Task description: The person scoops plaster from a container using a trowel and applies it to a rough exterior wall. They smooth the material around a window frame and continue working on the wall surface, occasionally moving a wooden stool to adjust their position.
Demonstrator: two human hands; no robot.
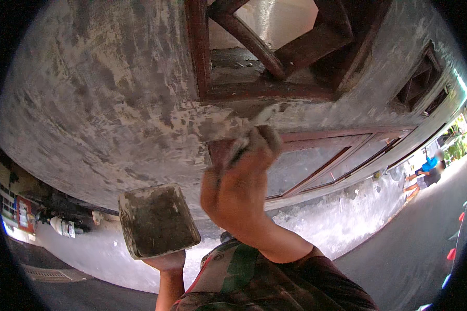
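My left hand [170, 260] supports a shallow rectangular tray [158, 222] from below; a dark grey smeared layer covers its face. My right hand [238, 192] is raised against the wall, just below a brown wooden window frame [270, 93]. Its fingers are closed round a small dark hand tool [237, 151], blurred by motion, so its exact kind does not show. The grey wall [114, 103] around it carries patchy, streaked filler, with lighter smears close to my fingers.
Below the first frame, a long brown-framed glass panel [306, 166] runs off to the right. Another lattice opening [420, 78] sits farther along the wall. Two people [425, 171] are at the far right beside the grey roadway [399, 243]. A floor grate [49, 273] lies at the lower left.
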